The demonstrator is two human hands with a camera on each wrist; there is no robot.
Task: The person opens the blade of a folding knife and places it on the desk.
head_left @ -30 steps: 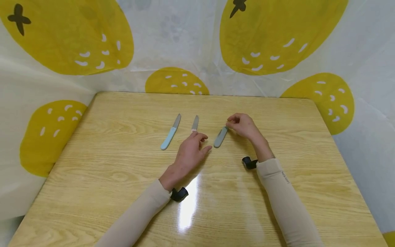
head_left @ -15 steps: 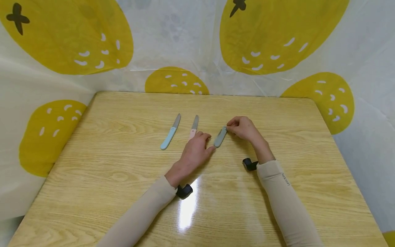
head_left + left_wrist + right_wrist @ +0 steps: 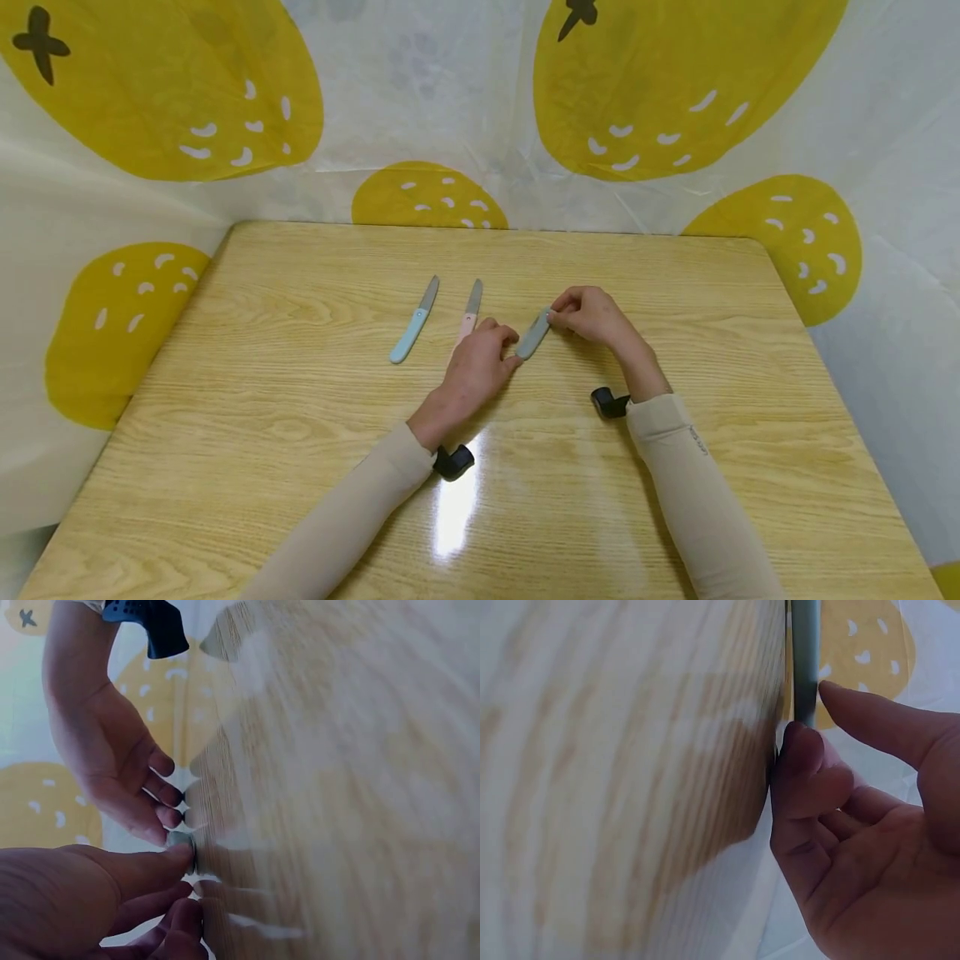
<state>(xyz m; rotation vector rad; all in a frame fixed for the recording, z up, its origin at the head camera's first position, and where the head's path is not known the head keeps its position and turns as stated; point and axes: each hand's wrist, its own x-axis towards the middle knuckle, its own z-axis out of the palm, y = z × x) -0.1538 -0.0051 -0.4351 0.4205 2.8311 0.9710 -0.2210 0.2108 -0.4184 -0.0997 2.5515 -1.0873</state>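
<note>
A folded grey-green pocket knife (image 3: 533,335) lies slantwise between my two hands, its blade tucked into the handle. My left hand (image 3: 480,362) pinches the knife's near end; in the left wrist view the thumb presses on the knife's tip (image 3: 180,841), with the fingers bent below it. At the far end my right hand (image 3: 596,315) holds the knife between thumb and fingertips. The right wrist view shows the handle's narrow edge (image 3: 805,660) standing between thumb and index finger, close over the table. The other right fingers are curled in.
Left of the hands lie two knives with open blades: a light-blue one (image 3: 409,335) and a pink one (image 3: 469,321), whose handle is partly hidden by my left hand. The wood-grain table (image 3: 300,417) meets a white cloth with yellow patterns (image 3: 427,200) behind.
My left hand has moved right, onto the near end of the grey-green knife. My right hand has come slightly nearer and taken its far end. The knife has shifted slightly left.
</note>
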